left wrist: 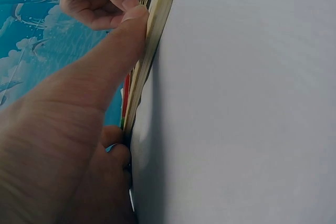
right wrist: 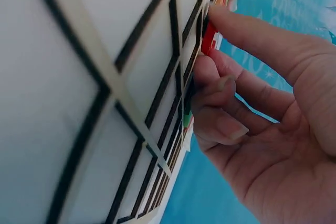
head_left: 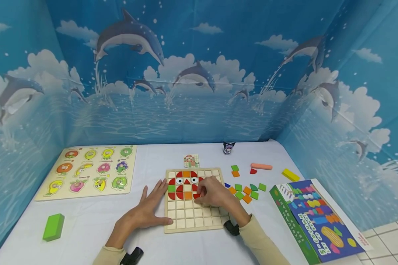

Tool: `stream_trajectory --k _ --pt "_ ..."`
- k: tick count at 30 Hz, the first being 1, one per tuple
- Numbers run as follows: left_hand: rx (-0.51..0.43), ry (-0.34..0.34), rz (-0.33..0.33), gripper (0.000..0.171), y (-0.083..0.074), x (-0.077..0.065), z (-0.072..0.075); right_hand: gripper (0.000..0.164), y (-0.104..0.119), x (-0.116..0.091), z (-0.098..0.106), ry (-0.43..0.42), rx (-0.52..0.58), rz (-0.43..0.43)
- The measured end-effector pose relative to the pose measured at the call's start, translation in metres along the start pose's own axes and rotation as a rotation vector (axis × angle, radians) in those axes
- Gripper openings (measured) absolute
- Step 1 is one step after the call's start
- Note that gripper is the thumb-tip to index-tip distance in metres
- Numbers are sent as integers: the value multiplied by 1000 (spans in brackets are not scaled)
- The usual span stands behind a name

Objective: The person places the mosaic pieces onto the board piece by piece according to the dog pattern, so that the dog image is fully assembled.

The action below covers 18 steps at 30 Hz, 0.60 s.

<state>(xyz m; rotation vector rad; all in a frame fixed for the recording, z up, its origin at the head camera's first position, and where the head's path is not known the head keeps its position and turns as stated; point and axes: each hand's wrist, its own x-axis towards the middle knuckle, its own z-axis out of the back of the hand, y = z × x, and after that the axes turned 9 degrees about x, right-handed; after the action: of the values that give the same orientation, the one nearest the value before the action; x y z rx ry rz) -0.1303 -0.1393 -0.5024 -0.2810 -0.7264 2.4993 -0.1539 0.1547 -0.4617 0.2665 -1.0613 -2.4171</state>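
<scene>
A wooden grid board (head_left: 185, 222) lies on the white table, its upper left squares filled with red, orange and green tiles plus two eye tiles. My left hand (head_left: 146, 210) rests along its left side with fingers spread, the thumb at the board's edge. In the left wrist view the left thumb (left wrist: 123, 40) presses on that edge. My right hand (head_left: 215, 193) is over the middle of the board. It pinches a red quarter-round tile (right wrist: 209, 38) between thumb and forefinger, right at a grid square, while the other fingers curl inward. A small picture card (head_left: 191, 161) lies behind the board.
Loose green and orange tiles (head_left: 247, 199) lie right of the board, near a pink stick (head_left: 261, 166) and a yellow block (head_left: 290, 175). A boxed set (head_left: 318, 221) is at far right. A fruit puzzle (head_left: 97, 173), green block (head_left: 53, 227) and small figurine (head_left: 228, 148) stand around.
</scene>
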Motion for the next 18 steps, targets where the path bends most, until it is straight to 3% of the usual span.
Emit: stream_trajectory --k 10,18 --pt "6 7 0 127 -1 0 1 8 -4 -1 8 -31 53 26" --pt "2 8 -5 127 -2 0 1 14 -8 0 11 9 114 15"
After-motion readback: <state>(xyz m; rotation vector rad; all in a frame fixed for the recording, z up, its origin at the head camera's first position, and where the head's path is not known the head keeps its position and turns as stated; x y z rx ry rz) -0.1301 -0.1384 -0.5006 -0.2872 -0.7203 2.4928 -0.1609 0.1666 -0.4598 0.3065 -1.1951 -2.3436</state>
